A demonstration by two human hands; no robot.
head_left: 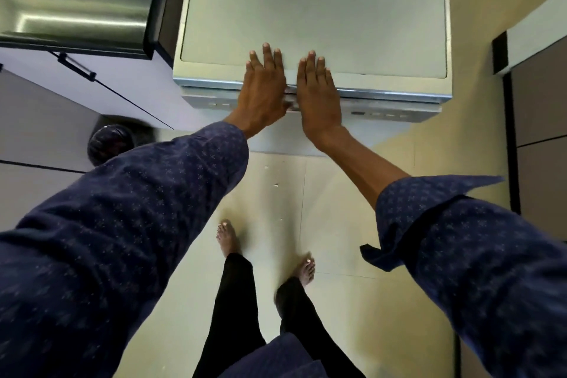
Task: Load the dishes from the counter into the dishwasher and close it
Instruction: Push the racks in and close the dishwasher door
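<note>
At the far left a steel counter point(76, 0) shows in the upper corner, with a pale cabinet point(101, 92) below it carrying a dark bar handle point(76, 66). Lower down, a round dark bin point(109, 144) stands on the floor beside the left sleeve point(122, 224).

In the middle stands the white dishwasher point(316, 9), its door up against the body and the button strip point(380, 115) facing the person. The left hand point(265, 86) lies flat on the top front edge, fingers straight and together, gripping nothing. Just beside it, nearly touching, the right hand point(317, 92) lies the same way, palm down, fingers straight, holding nothing. No dishes are visible.

Below the hands, two bare feet point(228, 238) stand on the cream floor point(337, 193).

At the right edge runs a grey cupboard front point(540, 116).
</note>
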